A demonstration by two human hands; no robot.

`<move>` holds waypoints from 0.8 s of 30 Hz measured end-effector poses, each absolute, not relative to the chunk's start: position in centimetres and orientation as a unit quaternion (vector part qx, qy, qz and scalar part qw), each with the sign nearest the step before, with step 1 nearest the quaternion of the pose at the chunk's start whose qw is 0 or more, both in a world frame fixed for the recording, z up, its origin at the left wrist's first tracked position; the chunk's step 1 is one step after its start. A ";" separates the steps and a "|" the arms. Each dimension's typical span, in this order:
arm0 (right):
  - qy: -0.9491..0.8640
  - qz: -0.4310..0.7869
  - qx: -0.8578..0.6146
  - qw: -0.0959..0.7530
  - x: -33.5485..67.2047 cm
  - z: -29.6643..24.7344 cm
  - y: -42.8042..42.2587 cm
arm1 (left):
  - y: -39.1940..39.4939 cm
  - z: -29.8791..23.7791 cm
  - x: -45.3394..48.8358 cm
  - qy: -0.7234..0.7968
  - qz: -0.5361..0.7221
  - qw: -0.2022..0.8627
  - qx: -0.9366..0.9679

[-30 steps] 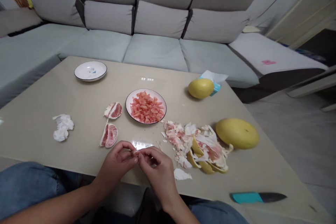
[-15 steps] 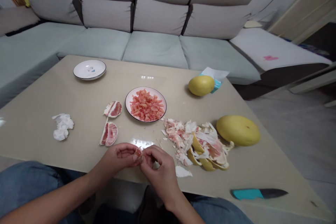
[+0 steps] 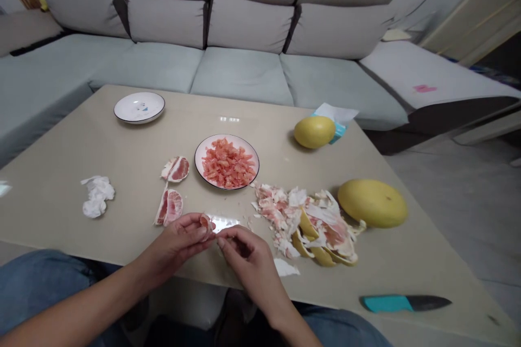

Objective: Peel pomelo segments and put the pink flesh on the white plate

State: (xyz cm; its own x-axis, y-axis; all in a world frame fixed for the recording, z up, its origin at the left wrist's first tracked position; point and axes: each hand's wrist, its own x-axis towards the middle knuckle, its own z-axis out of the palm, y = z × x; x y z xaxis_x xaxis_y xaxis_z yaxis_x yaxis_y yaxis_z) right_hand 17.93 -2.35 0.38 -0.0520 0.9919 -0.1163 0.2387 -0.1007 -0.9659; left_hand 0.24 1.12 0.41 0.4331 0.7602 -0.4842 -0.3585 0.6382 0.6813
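Over the table's front edge, my left hand (image 3: 185, 238) is closed on a small pinkish pomelo segment (image 3: 207, 222). My right hand (image 3: 244, 252) meets it from the right, thumb and forefinger pinched at the segment's end; what lies between those fingertips is too small to make out. Unpeeled pomelo pieces (image 3: 174, 206) rest just beyond my left hand. Farther back stands a dark-rimmed plate (image 3: 198, 169) heaped with pink pomelo flesh (image 3: 228, 162). To the right of my right hand spreads a pile of membranes and yellow peel (image 3: 313, 227).
Two whole pomelos, one at the right (image 3: 372, 203) and one farther back (image 3: 314, 132) beside a tissue pack (image 3: 340, 129), sit on the table. A knife with a teal handle (image 3: 386, 303) lies front right. Crumpled tissue (image 3: 97, 195) and a white plate (image 3: 134, 105) are at left.
My left hand has turned slightly, and the segment now shows higher above its fingers. My right hand's fingertips stay close to it, with a little more room between the two hands.
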 end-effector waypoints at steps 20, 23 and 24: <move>-0.609 0.354 -0.604 0.374 16.6 -0.6 -2.9 | -0.3 -1.3 1.0 0.470 0.385 0.667 0.430; -0.596 0.368 -0.604 0.380 16.6 -0.5 -2.9 | -0.2 -0.9 1.2 0.477 0.368 0.679 0.419; -0.586 0.385 -0.603 0.380 16.6 -0.4 -2.8 | -0.2 -0.9 1.2 0.479 0.365 0.682 0.415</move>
